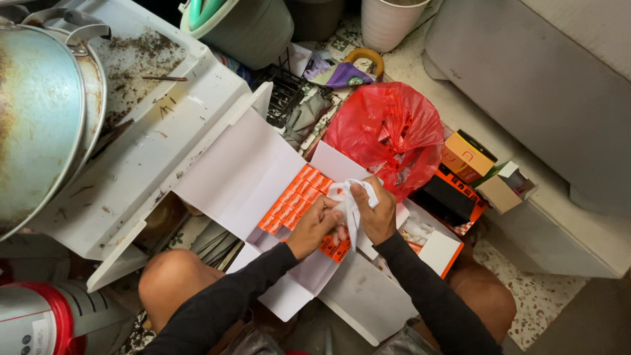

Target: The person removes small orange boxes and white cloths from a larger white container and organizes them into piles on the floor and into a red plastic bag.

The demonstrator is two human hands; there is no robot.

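— Fingers?
— Both clenched: left hand [314,223] and right hand [373,213] pinch a crumpled white wrapper [350,200] above the open white carton [246,171] of orange packets [296,197].
— Step?
— Probably unwrapping; next needs a steady peel.

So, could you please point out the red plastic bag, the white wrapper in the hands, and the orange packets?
red plastic bag [388,128], head view, crumpled middle.
white wrapper [350,197], head view, bunched part between the hands.
orange packets [296,197], head view, middle of the row.
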